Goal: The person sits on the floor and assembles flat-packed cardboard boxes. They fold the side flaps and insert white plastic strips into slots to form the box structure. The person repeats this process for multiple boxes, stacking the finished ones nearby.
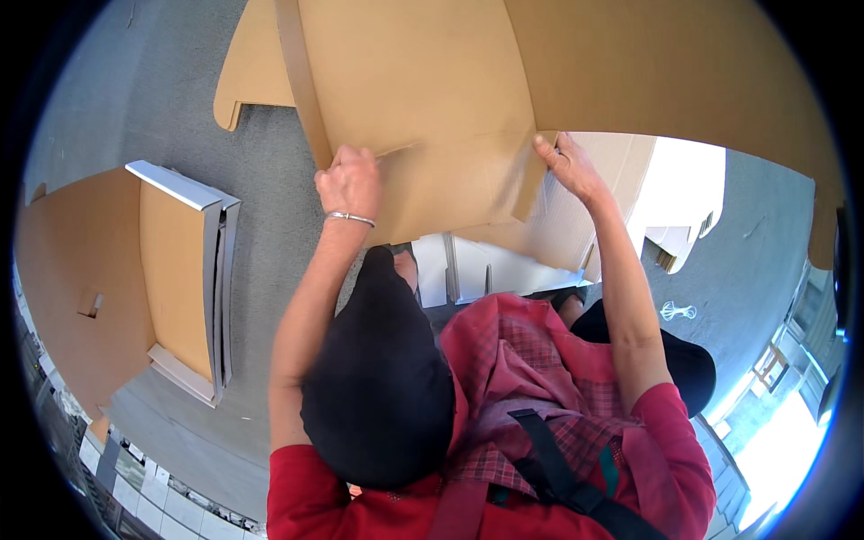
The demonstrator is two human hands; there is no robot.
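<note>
A large brown cardboard sheet (468, 81) with creased flaps fills the upper middle of the head view. My left hand (351, 184), a thin silver bangle on its wrist, grips the lower left edge of one flap. At the flap's right corner, my right hand (567, 166) pinches the cardboard edge. Both arms reach up from red sleeves at the bottom. White folded card pieces (459, 265) lie under the flap, partly hidden by it.
A stack of flat brown and white boards (193, 270) lies on the grey floor (261, 171) at left, beside another brown sheet (72, 279). More white cardboard (666, 193) sits at right, and a small white cord (677, 311) lies nearby. Tiled edging runs along the lower left.
</note>
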